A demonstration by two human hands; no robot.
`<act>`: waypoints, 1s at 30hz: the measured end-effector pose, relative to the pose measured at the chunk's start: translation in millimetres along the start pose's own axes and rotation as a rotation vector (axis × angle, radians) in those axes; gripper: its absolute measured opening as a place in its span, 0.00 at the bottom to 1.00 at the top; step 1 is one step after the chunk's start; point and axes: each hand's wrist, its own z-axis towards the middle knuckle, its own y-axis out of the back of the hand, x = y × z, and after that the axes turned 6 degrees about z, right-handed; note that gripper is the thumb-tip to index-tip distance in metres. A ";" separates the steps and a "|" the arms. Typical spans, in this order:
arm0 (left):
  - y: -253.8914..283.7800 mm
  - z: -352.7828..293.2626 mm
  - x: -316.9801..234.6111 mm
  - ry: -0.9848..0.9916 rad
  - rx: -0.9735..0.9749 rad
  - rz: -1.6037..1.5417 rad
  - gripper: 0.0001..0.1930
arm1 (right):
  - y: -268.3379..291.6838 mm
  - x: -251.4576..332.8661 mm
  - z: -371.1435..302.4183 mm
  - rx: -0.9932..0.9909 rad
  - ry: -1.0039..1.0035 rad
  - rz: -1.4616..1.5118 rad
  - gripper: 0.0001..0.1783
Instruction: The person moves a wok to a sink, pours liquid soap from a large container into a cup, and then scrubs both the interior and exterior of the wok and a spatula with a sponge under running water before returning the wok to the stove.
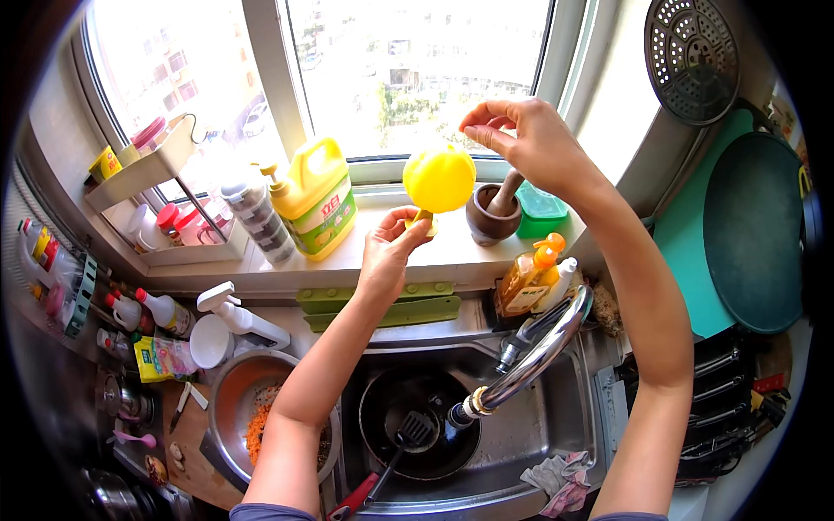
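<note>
My left hand (395, 247) is raised over the windowsill, thumb and fingers closed round the short handle of a bright yellow, round-headed thing (439, 180). Its head stands upright against the window light, and its exact kind is hard to tell. Up and to the right of it, my right hand (526, 143) hangs in the air, thumb and fingertips drawn together in a pinch. Whatever may be between those tips is too small to make out. Just below that hand sit a brown mortar (493, 219) with its pestle (506, 193) and a green plastic box (540, 211).
Below my arms, a sink (547, 417) holds a dark pan (373, 417) with a slotted turner (415, 430); a curved faucet (556, 339) reaches over it. A metal bowl (224, 391) is at left. A yellow detergent jug (314, 204) and orange-pumped bottle (526, 278) stand nearby.
</note>
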 end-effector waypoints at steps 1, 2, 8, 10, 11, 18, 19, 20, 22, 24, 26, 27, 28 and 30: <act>0.7 -1.8 -1.5 -0.013 0.007 0.007 0.10 | 4.1 8.6 -4.1 0.027 -0.014 -0.020 0.09; 0.3 -3.2 -2.6 -0.024 0.017 0.011 0.10 | 7.1 17.1 -8.4 0.053 -0.030 -0.043 0.09; -4.8 -10.8 -10.3 -0.034 0.014 -0.009 0.11 | 13.3 23.7 -30.0 -0.035 0.350 -0.287 0.09; -4.0 -12.2 -12.1 -0.042 0.016 -0.004 0.12 | 11.3 28.5 -34.7 -0.039 0.356 -0.347 0.11; -4.7 -12.8 -12.5 -0.044 0.021 -0.003 0.12 | 10.9 30.8 -36.9 -0.038 0.349 -0.360 0.11; -6.2 -16.8 -19.1 0.007 0.044 0.055 0.12 | 8.1 26.5 -41.3 -0.045 0.385 -0.447 0.12; -7.8 -18.0 -22.0 0.013 0.046 0.055 0.12 | 7.3 25.9 -42.2 -0.043 0.371 -0.417 0.12; -9.8 -19.4 -25.2 0.018 0.048 0.058 0.12 | 7.7 26.1 -43.4 -0.043 0.359 -0.385 0.13; -12.4 -21.4 -27.9 -0.045 0.059 0.033 0.13 | 7.7 24.7 -45.2 -0.052 0.316 -0.270 0.13; -13.0 -23.0 -28.6 -0.108 0.058 0.062 0.14 | 3.5 17.9 -46.1 -0.066 0.249 -0.105 0.14; -15.5 -26.3 -31.3 -0.174 0.045 0.147 0.15 | 0.9 14.8 -49.8 -0.076 0.184 0.004 0.15; -18.5 -28.5 -33.7 -0.220 0.035 0.187 0.15 | 0.5 14.3 -52.2 -0.081 0.151 0.056 0.16; -22.3 -31.3 -36.6 -0.267 0.024 0.227 0.15 | 1.0 14.3 -54.5 -0.087 0.130 0.096 0.16; -25.9 -35.4 -38.9 -0.360 -0.018 0.303 0.17 | 1.8 16.5 -59.1 -0.100 0.093 0.178 0.17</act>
